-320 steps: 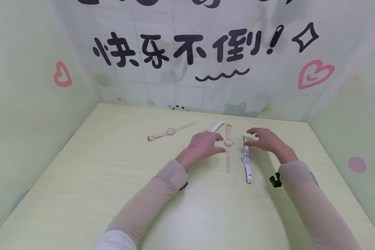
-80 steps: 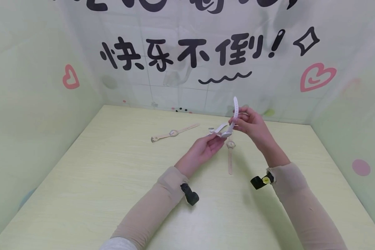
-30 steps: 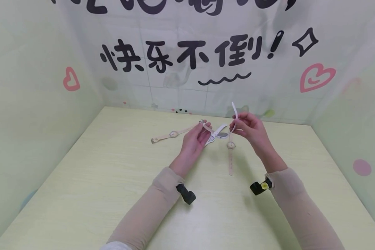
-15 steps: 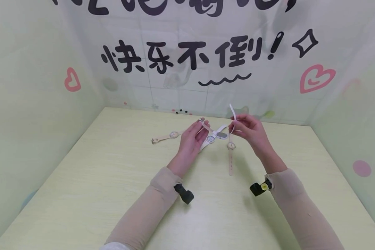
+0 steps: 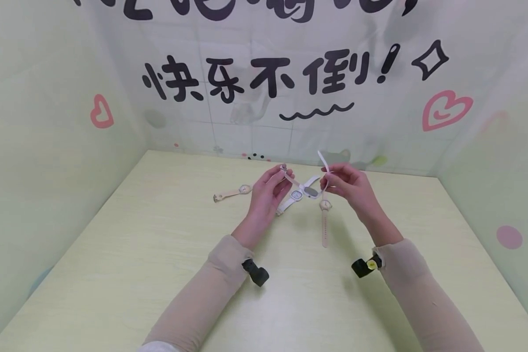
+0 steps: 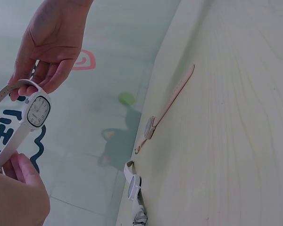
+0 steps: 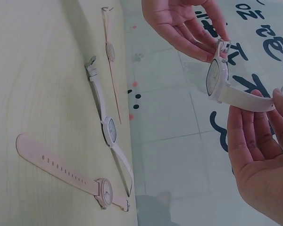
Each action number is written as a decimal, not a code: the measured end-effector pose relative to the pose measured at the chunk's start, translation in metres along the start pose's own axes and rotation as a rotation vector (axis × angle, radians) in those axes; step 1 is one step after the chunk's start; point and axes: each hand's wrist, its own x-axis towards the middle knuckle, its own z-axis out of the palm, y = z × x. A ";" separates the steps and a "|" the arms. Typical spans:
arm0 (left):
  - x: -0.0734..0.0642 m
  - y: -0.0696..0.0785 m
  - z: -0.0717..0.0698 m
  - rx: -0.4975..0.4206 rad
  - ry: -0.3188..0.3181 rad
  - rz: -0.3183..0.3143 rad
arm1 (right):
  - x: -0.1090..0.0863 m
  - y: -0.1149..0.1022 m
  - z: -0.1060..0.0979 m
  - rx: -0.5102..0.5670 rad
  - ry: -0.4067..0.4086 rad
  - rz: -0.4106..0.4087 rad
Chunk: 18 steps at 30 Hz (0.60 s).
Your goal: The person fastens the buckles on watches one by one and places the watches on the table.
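Note:
A white wristwatch [image 5: 311, 192] hangs stretched between both hands above the table, its grey case back towards the head camera. My left hand [image 5: 265, 195] pinches the buckle end of its strap. My right hand [image 5: 348, 185] pinches the holed strap between thumb and fingers, the free tip standing up. In the left wrist view the watch's dial [image 6: 38, 111] faces the camera. Below it on the table lies a second white watch [image 5: 296, 195], partly overlapped by the held one. A pink watch [image 5: 325, 205] lies just right of that, its upper strap partly hidden by the right hand.
Another pink watch [image 5: 244, 189] lies farther left, its right strap hidden behind the left hand. The pale wooden table [image 5: 158, 234] ends at a printed back wall [image 5: 229, 132], with side walls left and right. Black wrist cameras [image 5: 256, 273] jut from both sleeves.
The white watch lay at the table's right 10.7 s ago; both hands now hold it up. Since 2.7 s ago, the left hand has moved left to the buckle end, and the strap tip has tilted left.

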 end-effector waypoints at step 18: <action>-0.003 0.008 -0.002 0.070 -0.023 0.027 | -0.002 0.000 0.007 -0.079 -0.021 -0.001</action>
